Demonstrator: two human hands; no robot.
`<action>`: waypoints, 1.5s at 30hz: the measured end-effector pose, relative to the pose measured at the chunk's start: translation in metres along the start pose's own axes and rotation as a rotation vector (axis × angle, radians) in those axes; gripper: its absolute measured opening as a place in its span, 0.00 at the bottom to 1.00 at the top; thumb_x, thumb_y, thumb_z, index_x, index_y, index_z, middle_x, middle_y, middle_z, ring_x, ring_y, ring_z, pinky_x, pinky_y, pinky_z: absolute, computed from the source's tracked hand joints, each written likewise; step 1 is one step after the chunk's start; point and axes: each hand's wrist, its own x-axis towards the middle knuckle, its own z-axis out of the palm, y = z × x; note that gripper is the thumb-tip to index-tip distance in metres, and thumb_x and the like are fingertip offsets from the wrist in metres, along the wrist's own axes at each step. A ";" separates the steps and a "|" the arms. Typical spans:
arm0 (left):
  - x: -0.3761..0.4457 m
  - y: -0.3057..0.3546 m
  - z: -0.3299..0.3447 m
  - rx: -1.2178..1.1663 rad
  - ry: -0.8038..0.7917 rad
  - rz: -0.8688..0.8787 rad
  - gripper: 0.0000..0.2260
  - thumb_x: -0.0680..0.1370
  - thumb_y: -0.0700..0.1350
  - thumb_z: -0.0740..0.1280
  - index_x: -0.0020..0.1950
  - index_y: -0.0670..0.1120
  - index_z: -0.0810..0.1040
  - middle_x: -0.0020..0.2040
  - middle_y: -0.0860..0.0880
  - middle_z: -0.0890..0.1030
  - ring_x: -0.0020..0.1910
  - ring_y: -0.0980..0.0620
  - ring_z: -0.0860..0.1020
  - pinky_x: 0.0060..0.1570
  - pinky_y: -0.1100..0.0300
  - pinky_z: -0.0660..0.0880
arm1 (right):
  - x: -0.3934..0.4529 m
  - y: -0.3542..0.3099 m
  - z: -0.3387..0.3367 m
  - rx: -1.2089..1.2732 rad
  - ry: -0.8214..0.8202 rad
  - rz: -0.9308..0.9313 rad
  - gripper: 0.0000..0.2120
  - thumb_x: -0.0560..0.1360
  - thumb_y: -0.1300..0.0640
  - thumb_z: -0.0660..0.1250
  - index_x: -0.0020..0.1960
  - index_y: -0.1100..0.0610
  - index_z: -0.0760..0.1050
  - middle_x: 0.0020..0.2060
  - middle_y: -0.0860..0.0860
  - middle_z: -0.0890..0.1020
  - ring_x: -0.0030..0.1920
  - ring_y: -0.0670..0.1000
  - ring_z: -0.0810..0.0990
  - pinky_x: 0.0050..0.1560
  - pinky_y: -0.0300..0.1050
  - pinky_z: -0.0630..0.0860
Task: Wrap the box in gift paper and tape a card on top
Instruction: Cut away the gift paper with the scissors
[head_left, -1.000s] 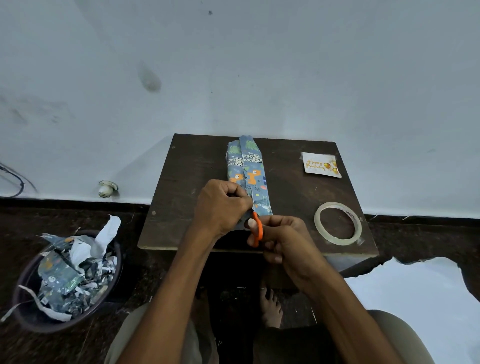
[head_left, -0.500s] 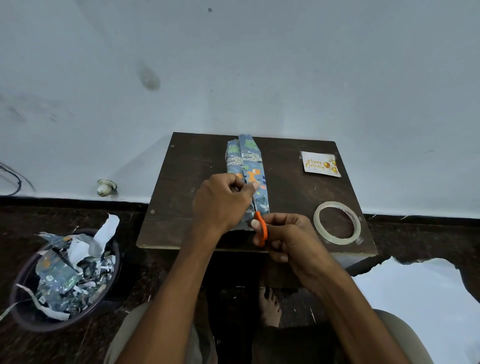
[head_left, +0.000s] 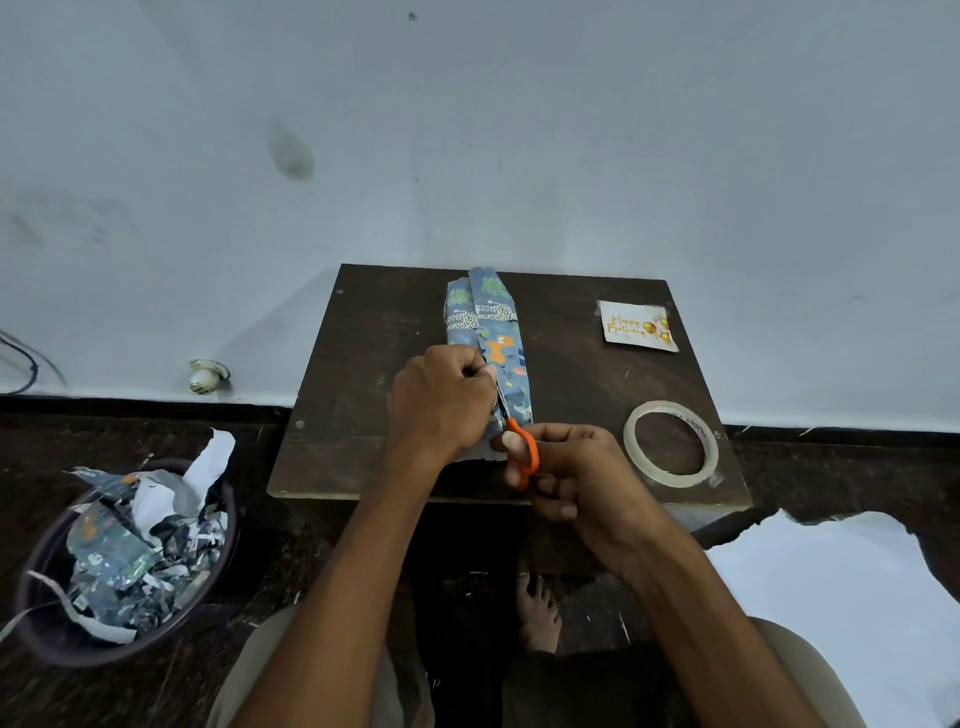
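Wrapped box (head_left: 491, 332) lies lengthwise at mid-table (head_left: 363, 364), running from the far edge toward the near edge. Left hand (head_left: 441, 400) pinches a paper flap against its left side. Right hand (head_left: 576, 473) grips orange-handled scissors (head_left: 522, 452), blades along the seam. Birthday card (head_left: 638, 326) occupies the far right corner; tape roll (head_left: 671, 443) lies near the right edge.

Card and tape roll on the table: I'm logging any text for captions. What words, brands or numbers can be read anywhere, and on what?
"Happy Birthday": gold script on the card.
Tape roll: dark print on its inner rim, too small to read.
Gift paper: pictures only, no words readable.
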 end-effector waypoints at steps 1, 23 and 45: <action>0.000 0.001 -0.001 -0.008 -0.001 -0.003 0.16 0.80 0.49 0.68 0.33 0.50 0.72 0.40 0.55 0.80 0.40 0.55 0.78 0.32 0.65 0.65 | 0.001 0.000 0.000 0.018 -0.010 0.000 0.26 0.63 0.54 0.75 0.54 0.72 0.80 0.31 0.57 0.79 0.30 0.48 0.65 0.19 0.33 0.59; -0.001 0.004 -0.004 -0.291 -0.033 -0.096 0.13 0.78 0.45 0.68 0.35 0.41 0.78 0.30 0.52 0.80 0.31 0.57 0.76 0.39 0.55 0.73 | 0.008 -0.004 0.007 0.050 0.012 -0.037 0.05 0.77 0.65 0.67 0.48 0.66 0.81 0.32 0.57 0.79 0.29 0.48 0.61 0.19 0.33 0.57; 0.006 -0.014 0.002 -0.467 -0.031 -0.117 0.15 0.76 0.41 0.67 0.28 0.43 0.74 0.24 0.53 0.75 0.25 0.53 0.70 0.32 0.53 0.66 | -0.003 -0.027 -0.008 -0.140 -0.050 -0.008 0.23 0.67 0.54 0.76 0.56 0.69 0.81 0.34 0.57 0.81 0.28 0.46 0.64 0.21 0.33 0.59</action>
